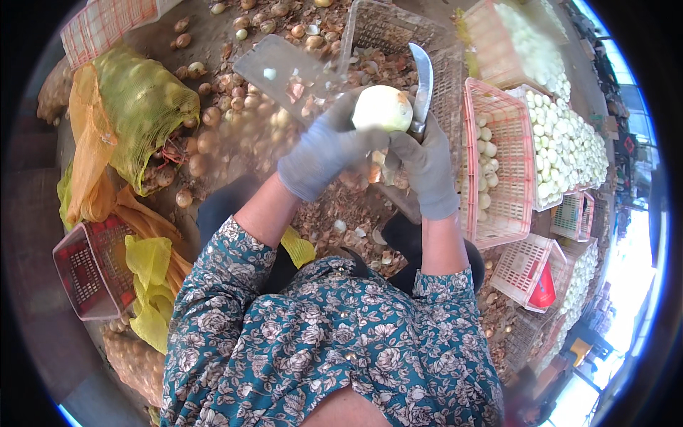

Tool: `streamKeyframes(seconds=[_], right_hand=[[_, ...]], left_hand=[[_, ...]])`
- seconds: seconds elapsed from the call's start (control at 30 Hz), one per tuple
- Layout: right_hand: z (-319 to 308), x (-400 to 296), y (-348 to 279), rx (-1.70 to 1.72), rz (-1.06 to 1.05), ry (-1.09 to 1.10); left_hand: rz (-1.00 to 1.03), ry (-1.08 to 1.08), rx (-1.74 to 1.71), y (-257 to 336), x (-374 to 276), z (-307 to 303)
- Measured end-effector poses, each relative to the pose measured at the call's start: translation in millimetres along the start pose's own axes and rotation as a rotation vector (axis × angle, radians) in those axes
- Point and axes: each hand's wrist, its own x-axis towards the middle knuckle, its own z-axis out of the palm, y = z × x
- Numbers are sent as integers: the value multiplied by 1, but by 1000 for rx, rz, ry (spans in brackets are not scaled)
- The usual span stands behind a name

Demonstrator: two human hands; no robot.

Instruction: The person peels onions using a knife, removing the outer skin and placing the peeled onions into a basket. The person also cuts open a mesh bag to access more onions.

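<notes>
In front of me, my gloved left hand [341,133] grips a peeled white onion [381,108] from its left side. A brownish patch shows at the onion's right end. My right hand [424,160], also gloved, holds a knife with a curved blade [423,80], its tip pointing up and away from me. The right fingers sit against the onion's lower right, and the blade stands just beside it. Below the hands hang pieces of onion skin [376,166], partly hidden by the fingers. A grey board [283,66] lies beyond my left hand.
A mesh crate [453,80] with skins stands ahead. To the right, a pink-edged crate [504,176] holds some peeled onions, next to a full crate [560,139]. Unpeeled onions [211,141] spill from a green net sack [141,101] at left. Skins [341,213] litter the floor.
</notes>
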Motion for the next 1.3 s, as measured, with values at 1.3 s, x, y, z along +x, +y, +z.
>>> streamKeyframes(seconds=[1.3], right_hand=[[-36, -1, 13, -992, 360, 36]], left_hand=[[-192, 1053, 837, 23, -164, -247]])
